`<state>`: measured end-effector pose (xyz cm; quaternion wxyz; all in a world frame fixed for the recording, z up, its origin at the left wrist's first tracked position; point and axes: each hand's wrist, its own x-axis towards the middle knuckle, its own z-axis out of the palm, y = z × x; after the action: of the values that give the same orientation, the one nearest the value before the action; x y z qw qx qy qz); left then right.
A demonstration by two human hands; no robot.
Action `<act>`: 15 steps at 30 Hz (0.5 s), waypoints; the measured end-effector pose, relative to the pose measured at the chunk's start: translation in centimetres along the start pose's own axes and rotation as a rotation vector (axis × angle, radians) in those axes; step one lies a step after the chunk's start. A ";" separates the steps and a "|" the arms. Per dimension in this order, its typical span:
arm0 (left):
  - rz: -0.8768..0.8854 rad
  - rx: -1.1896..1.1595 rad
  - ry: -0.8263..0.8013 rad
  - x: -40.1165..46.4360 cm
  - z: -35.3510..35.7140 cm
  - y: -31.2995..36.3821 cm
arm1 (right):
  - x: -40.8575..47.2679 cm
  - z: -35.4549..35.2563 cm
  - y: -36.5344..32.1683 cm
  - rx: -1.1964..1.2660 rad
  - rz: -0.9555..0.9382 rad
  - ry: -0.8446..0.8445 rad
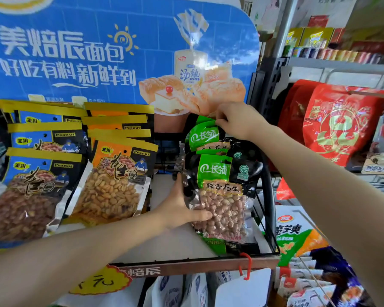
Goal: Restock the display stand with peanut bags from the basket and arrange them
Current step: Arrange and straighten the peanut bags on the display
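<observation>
On the display stand shelf (175,244) stand three rows of peanut bags. At the right is a row of green-and-black bags; the front green bag (222,196) leans upright. My left hand (182,204) grips its lower left edge, thumb across the clear window. My right hand (237,120) pinches the top of a rear green bag (203,135) behind it. Orange-labelled bags (115,176) fill the middle row and blue-labelled bags (31,185) the left row. The basket is out of view.
A blue bread poster (98,52) backs the stand. A black wire side rail (268,196) bounds the shelf at right. Red bags (333,122) hang on the neighbouring rack, snack packs (297,235) lie below it. A red hook (246,264) hangs from the shelf front.
</observation>
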<state>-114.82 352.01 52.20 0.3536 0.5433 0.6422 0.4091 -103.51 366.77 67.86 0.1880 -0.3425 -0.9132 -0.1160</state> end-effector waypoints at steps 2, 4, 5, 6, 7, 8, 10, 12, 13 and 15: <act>0.009 -0.028 0.009 0.0 -0.1 0.1 | 0.1 0.6 -0.1 0.072 0.029 0.019; -0.010 -0.079 0.021 0.3 -0.6 0.6 | 0.1 0.6 -0.2 0.164 0.027 0.041; -0.020 -0.092 0.042 0.6 -0.9 1.0 | 0.0 0.5 -0.4 0.219 0.010 0.030; -0.023 -0.086 0.063 1.0 -1.2 1.3 | 0.0 0.6 -0.6 0.263 -0.021 0.004; -0.029 -0.069 0.072 1.4 -1.4 1.5 | 0.0 0.6 -0.9 0.274 -0.042 -0.036; -0.027 -0.047 0.066 1.8 -1.5 1.8 | 0.1 0.7 -1.2 0.263 -0.051 -0.076; -0.015 0.000 0.051 2.2 -1.5 1.8 | 0.3 0.7 -1.8 0.292 -0.045 -0.104; 0.017 0.033 0.052 2.3 -1.4 1.5 | 0.7 0.3 -2.4 0.459 0.001 -0.143; 0.043 0.043 0.063 2.2 -1.3 1.6 | 1.2 0.2 -2.4 0.525 0.023 -0.164; 0.064 0.061 0.087 1.9 -1.1 1.8 | 2.1 -0.1 -2.7 0.496 -0.006 -0.168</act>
<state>-115.41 353.87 54.32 0.2953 0.5557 0.6514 0.4239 -106.75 365.96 68.67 0.1894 -0.2918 -0.9271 0.1398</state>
